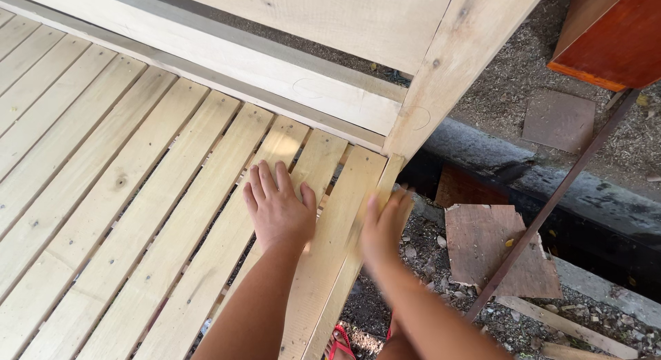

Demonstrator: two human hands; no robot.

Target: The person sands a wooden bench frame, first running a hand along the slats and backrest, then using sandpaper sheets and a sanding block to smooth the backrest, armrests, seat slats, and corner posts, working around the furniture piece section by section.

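- Where the view starts, at the bottom edge, a foot in a red sandal (339, 341) stands on gravel just outside the wooden frame; both forearms reach up from here.
- Left hand (279, 210) lies flat, palm down, fingers spread and open, pressing on the pale slats (138, 195). It grips nothing; it reads as a bracing hand.
- Right hand (384, 226) is blurred with motion at the outer edge of the last slat (344, 236), beside the side rail (372, 222). Fingers look loosely extended against the edge, but the blur hides whether they hold anything, say a bit of abrasive paper: cannot tell.
- Judgement: the step in hand appears to be rubbing or smoothing that end slat's edge. Doing it well would mean strokes along the grain, even pressure, and the left palm kept heavy so the slat does not chatter.
- Risk, as judged: raw edges and splinters near the gaps between slats; fingertips should ride on the face, not in the gaps.
- Farther up, the slats butt against a cross rail (275, 78), and an upright post (447, 71) meets it at the corner.
- Beyond the frame: scrap board pieces (496, 250) on the gravel, a thin dark rod (551, 202) leaning across, an orange-red cabinet (613, 36) at top right.
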